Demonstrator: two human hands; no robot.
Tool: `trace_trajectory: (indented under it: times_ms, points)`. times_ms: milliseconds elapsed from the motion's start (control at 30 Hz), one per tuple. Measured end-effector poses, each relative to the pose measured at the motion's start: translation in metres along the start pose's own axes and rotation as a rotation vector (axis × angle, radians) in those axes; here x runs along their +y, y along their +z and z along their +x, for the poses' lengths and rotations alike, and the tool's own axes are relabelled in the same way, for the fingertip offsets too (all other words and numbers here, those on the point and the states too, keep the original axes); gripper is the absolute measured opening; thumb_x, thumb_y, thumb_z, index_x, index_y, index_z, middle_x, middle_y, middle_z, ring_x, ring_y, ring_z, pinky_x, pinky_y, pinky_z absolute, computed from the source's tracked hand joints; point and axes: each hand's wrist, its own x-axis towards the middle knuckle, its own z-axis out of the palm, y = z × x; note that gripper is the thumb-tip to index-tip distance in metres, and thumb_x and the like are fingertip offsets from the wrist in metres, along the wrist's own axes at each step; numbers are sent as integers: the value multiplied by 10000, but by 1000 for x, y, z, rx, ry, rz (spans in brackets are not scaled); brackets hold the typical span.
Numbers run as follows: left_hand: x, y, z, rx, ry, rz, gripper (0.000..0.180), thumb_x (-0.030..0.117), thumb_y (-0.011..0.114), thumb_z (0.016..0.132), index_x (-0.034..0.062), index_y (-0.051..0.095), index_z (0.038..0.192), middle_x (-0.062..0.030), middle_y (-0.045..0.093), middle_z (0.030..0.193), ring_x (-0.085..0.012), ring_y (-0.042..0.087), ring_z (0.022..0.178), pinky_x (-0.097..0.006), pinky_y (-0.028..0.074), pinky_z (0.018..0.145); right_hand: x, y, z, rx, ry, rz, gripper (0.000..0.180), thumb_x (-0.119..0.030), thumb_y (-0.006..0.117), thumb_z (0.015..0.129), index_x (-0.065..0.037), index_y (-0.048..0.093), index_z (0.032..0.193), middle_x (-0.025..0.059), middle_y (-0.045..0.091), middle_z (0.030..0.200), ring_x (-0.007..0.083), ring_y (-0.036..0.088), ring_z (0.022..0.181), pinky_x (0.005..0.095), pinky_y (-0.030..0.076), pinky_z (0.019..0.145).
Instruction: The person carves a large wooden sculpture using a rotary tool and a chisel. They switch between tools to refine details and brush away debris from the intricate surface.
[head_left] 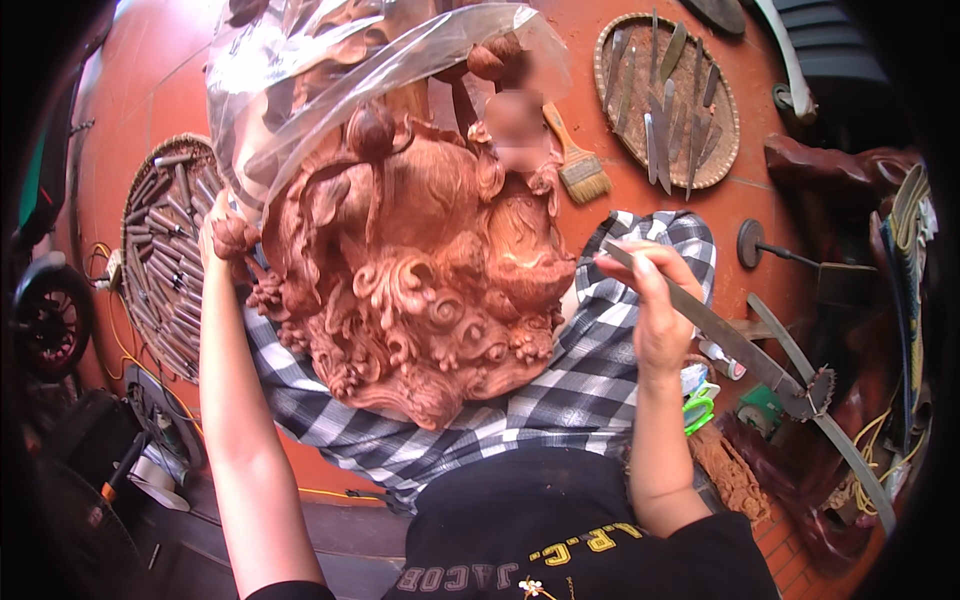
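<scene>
A large reddish-brown wood carving (pixel 400 280) with curls, scrolls and flower buds rests tilted against my lap, on black-and-white checked cloth (pixel 520 415). Clear plastic sheeting (pixel 400 65) drapes over its upper part. At its left edge, my left hand (pixel 212 225) holds it beside a carved bud, with the fingers partly hidden by the carving and plastic. My right hand (pixel 655 310), to the right of the carving, is closed round a long flat metal file (pixel 725 335). The file's narrow tip points up and left, close to the carving's right side but apart from it.
Left of me, a round woven tray (pixel 165 145) is filled with many handled chisels. At the upper right, another woven tray (pixel 735 120) carries several flat blades. A wooden-handled brush (pixel 583 178) lies on the red floor. Green-handled scissors (pixel 700 408) are by my right forearm.
</scene>
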Motion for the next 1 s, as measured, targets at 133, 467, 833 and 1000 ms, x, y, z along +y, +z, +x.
trace_trajectory:
  times_ms: [133,467,833,1000]
  points:
    - [3,-2,-1,-9,8,4,662,403,761,693,115,550,1250,-258,684,1034,-424,660,1001,-473,532,814,34,-68,-7,166,117,-94,260,-123,529,987,60,601,1157,145,660,1000,216,711,811,329,587,775]
    - [-3,-6,-5,-19,14,23,664,391,769,689,107,551,1248,-254,687,1028,-421,662,997,-469,533,810,78,-108,-2,207,86,330,256,-117,625,959,79,612,1124,152,655,1035,230,701,882,339,605,806]
    - [5,-8,-5,-12,14,26,666,379,778,685,99,552,1246,-250,689,1022,-417,665,991,-465,535,806,76,-108,5,121,109,383,197,-22,704,883,-4,545,999,138,651,1011,204,709,839,308,616,766]
    - [9,-9,-6,-15,19,18,667,373,782,683,95,553,1245,-248,690,1019,-415,666,989,-464,536,804,75,-108,5,119,124,344,215,-70,711,896,-82,496,889,99,639,1009,142,691,795,255,600,755]
